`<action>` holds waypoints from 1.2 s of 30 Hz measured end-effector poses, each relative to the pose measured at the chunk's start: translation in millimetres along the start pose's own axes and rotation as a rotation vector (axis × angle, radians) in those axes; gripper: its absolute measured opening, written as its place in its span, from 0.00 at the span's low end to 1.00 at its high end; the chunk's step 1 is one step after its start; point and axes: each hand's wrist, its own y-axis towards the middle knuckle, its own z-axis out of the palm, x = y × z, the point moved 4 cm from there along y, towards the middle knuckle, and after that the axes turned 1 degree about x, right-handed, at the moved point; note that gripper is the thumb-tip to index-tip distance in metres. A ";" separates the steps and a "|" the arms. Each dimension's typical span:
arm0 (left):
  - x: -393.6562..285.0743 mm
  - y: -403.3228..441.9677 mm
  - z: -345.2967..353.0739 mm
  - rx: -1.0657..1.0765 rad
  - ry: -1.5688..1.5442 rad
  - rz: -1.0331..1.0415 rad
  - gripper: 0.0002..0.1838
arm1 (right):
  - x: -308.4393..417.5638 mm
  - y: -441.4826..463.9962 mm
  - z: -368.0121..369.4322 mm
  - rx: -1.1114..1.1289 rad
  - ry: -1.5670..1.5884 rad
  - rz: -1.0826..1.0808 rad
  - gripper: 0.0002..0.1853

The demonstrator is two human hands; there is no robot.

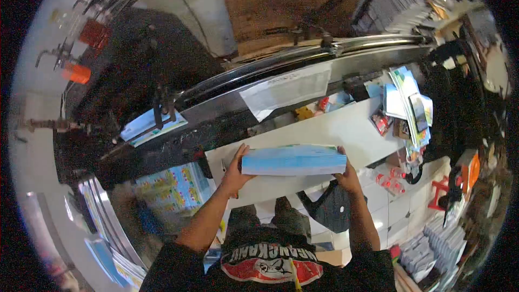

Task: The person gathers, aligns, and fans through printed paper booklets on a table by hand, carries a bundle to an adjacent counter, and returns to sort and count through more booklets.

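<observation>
Between my two hands is a thick stack of paper sheets, its pale blue edge facing me and a little green showing along the top. My left hand is closed on the stack's left end. At the right end, my right hand grips it too. The stack is at the white tabletop, over its near part; whether it rests on the surface or is held just above, I cannot tell.
Behind the tabletop runs a dark machine with a long metal bar and a white sheet. Printed papers with a phone lie at the right. Bottles and a dark stool stand below. Printed sheets are at the left.
</observation>
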 end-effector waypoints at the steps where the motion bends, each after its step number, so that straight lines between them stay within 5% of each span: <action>1: 2.3 0.5 2.4 0.005 -0.164 -0.088 0.48 | -4.0 2.4 -0.8 -0.065 -0.153 -0.110 0.49; 3: -3.2 3.6 8.2 -0.009 -0.335 -0.177 0.44 | 5.9 6.9 6.6 -0.129 -0.147 -0.064 0.43; 6: -19.8 -3.0 4.5 -0.217 -0.067 -0.233 0.34 | 19.4 9.3 1.1 -0.205 -0.135 0.040 0.32; 8: -26.6 -7.4 3.7 -0.146 0.040 -0.230 0.28 | 31.0 9.0 -15.7 -0.226 -0.153 0.009 0.18; 13: -17.0 5.4 43.4 -0.038 -0.109 -0.513 0.29 | 65.0 43.8 -53.2 -0.041 -0.086 0.190 0.16; 14: 2.5 12.2 63.4 -0.009 -0.120 -0.558 0.31 | 60.0 55.7 -65.6 0.011 -0.351 0.250 0.16; 16: 8.7 19.9 90.0 -0.100 -0.165 -0.557 0.35 | 11.9 86.7 -93.4 0.067 -0.636 0.144 0.18; 19: -7.2 20.4 88.0 -0.288 0.006 -0.521 0.35 | -8.9 96.4 -107.5 0.076 -0.546 0.188 0.19; 22: -32.6 4.0 51.7 -0.036 -0.054 -0.499 0.32 | -14.8 107.7 -114.2 0.058 -0.595 0.212 0.20; 26: -34.4 -69.1 21.0 -0.105 -0.177 -0.500 0.32 | -7.2 117.1 -121.3 0.026 -0.742 0.214 0.21; 29: 17.6 -173.8 31.1 -0.456 -0.244 -0.475 0.30 | 0.2 118.5 -124.1 -0.021 -0.835 0.202 0.22; 33: 86.7 -353.6 46.7 -0.791 -0.529 -0.983 0.24 | 15.3 114.6 -125.2 -0.130 -0.993 0.155 0.24; 36: 108.1 -487.6 102.1 -0.764 -0.342 -1.408 0.29 | 29.1 107.9 -109.7 -0.264 -1.127 0.078 0.25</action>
